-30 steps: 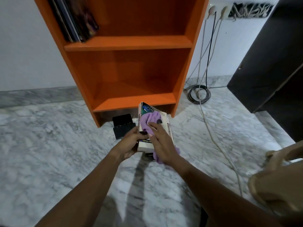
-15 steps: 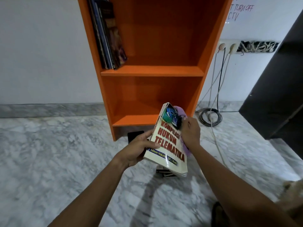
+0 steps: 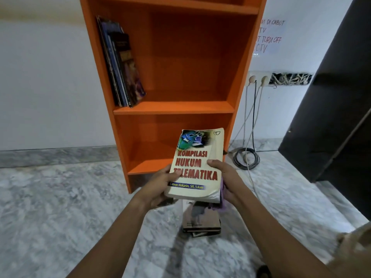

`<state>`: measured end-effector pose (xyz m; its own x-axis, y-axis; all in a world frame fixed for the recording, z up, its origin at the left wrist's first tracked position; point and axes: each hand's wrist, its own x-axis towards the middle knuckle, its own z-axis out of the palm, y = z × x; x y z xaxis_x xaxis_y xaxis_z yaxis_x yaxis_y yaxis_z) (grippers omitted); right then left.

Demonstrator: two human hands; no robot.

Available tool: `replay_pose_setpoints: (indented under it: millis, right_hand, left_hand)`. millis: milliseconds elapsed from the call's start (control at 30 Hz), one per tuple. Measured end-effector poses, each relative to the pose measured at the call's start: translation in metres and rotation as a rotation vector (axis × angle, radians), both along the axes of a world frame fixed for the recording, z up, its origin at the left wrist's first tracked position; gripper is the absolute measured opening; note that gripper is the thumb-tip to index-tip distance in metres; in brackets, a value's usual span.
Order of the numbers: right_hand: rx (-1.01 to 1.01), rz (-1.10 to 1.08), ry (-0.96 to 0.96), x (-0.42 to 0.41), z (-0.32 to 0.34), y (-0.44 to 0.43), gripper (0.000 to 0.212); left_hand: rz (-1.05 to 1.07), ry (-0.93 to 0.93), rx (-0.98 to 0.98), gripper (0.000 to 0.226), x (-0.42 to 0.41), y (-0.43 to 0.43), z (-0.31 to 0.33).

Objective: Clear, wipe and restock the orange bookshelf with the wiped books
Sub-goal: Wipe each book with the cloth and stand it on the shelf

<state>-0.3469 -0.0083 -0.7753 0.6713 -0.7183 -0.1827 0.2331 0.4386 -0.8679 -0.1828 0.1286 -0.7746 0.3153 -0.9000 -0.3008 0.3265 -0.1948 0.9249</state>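
Near the centre of the frame the paperback book (image 3: 195, 165) was held tilted, cover up, in front of the lowest bay of the orange bookshelf (image 3: 174, 108), clear of the floor. The left hand (image 3: 160, 187) gripped its lower left edge, thumb on the cover and fingers curled beneath. The right hand (image 3: 226, 177) pinched the right edge, with the purple cloth (image 3: 222, 199) trapped behind. The volume looked light, bendy and worn at the corners, so it was probably best carried by its spine side. The stacked books (image 3: 200, 221) lay on the marble floor (image 3: 60, 207) just below, the leaning books (image 3: 122, 65) stood in the upper-left bay, and the cables (image 3: 246, 159) coiled at right beneath the white wall (image 3: 50, 87).
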Motion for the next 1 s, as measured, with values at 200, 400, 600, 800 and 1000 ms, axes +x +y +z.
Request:
replay_pose_setpoints:
  millis: [200,400,600,800,1000]
  right_hand:
    - [-0.770,-0.177,0.341,0.008,0.011,0.028,0.031]
    - [-1.557,-0.071,0.544,0.032,-0.014,0.058,0.048]
    - [-1.552,-0.016,0.481,0.039,0.008,0.049,0.056]
    - [-1.358,-0.364,0.602,0.047,0.028,0.005,0.038]
    - [-0.798,-0.171,0.468,0.028,0.001,-0.001,0.057]
  left_hand:
    - [0.110,-0.252,-0.128,0.063,-0.018,-0.024,0.020]
    - [0.307,0.247,-0.168,0.045,-0.019,-0.031,0.026]
    - [0.140,0.527,-0.413,0.046,-0.015,-0.015,0.028]
    - [0.067,0.537,-0.395,0.050,-0.032,-0.008,0.022]
    - [0.256,0.435,-0.489,0.048,-0.003,-0.002,0.026]
